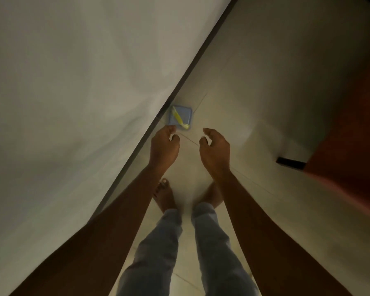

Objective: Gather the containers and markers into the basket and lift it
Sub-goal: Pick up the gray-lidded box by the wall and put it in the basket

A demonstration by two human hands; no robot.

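Observation:
A small blue square container (185,113) lies on the pale tiled floor beside the bed's edge, with a yellow marker-like thing (178,118) lying across it. My left hand (164,146) hangs just below it, fingers loosely curled, holding nothing. My right hand (215,149) is to the right at the same height, fingers also loosely curled and empty. Both hands are above the floor, apart from the container. No basket is in view.
A bed with a white sheet (62,103) fills the left, bounded by a dark frame edge (179,82). A reddish-brown piece of furniture (348,146) stands at the right. My bare feet (165,195) and legs in grey trousers stand on the floor below.

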